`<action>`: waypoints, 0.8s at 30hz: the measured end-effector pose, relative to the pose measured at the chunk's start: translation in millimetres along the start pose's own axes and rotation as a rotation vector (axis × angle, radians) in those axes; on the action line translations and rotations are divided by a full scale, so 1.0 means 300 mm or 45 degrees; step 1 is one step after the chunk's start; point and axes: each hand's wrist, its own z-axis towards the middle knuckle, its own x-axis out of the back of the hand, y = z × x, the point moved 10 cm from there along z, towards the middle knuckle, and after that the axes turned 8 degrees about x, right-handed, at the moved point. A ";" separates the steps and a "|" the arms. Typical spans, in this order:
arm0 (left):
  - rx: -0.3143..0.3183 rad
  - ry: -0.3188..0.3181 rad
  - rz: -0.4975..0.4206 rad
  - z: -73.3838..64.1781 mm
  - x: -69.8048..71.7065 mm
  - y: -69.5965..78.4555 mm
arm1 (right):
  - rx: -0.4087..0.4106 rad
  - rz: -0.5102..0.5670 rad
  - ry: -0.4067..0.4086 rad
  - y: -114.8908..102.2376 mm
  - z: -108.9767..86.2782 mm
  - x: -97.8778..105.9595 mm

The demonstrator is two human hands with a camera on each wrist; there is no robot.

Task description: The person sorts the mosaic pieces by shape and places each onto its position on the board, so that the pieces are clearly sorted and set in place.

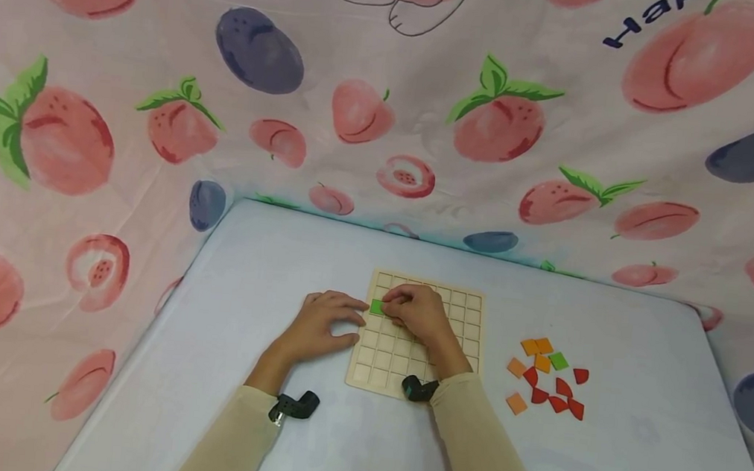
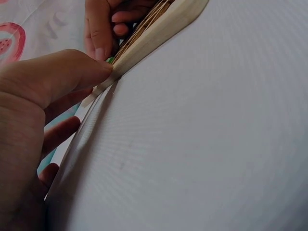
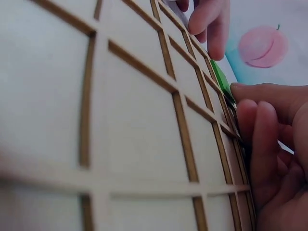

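Observation:
A light wooden grid board (image 1: 361, 375) lies on the table with square cells between thin raised ridges. One green square tile (image 1: 376, 307) is at a cell near its left edge, also visible as a green sliver (image 3: 221, 78) in the right wrist view. My right hand (image 1: 418, 315) reaches over the board and pinches this tile's right side between thumb and fingers. Whether the tile lies flat in the cell is hard to see. Along the board's left edge, my left hand (image 1: 323, 326) rests with fingers spread; its thumb (image 2: 91, 70) touches the wooden rim in the left wrist view.
Right of the board lie loose pieces: several orange squares (image 1: 516, 367), another green square (image 1: 559, 361) and several red quarter-round pieces (image 1: 558, 405). A fruit-print cloth (image 1: 355, 181) stands behind and left of the white table (image 1: 281, 257).

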 end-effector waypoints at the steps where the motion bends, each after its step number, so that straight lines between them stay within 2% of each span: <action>1: -0.008 0.005 -0.001 0.001 0.001 0.002 | 0.004 0.009 -0.003 0.001 -0.001 0.003; 10: 0.002 0.001 0.006 0.003 0.003 0.003 | 0.052 0.035 -0.039 -0.006 -0.052 0.066; 18: -0.017 0.021 -0.005 -0.002 0.008 0.007 | 0.087 -0.085 -0.084 -0.009 -0.124 0.190; 24: -0.022 0.022 -0.009 -0.004 0.010 0.013 | 0.079 -0.170 -0.039 0.004 -0.187 0.308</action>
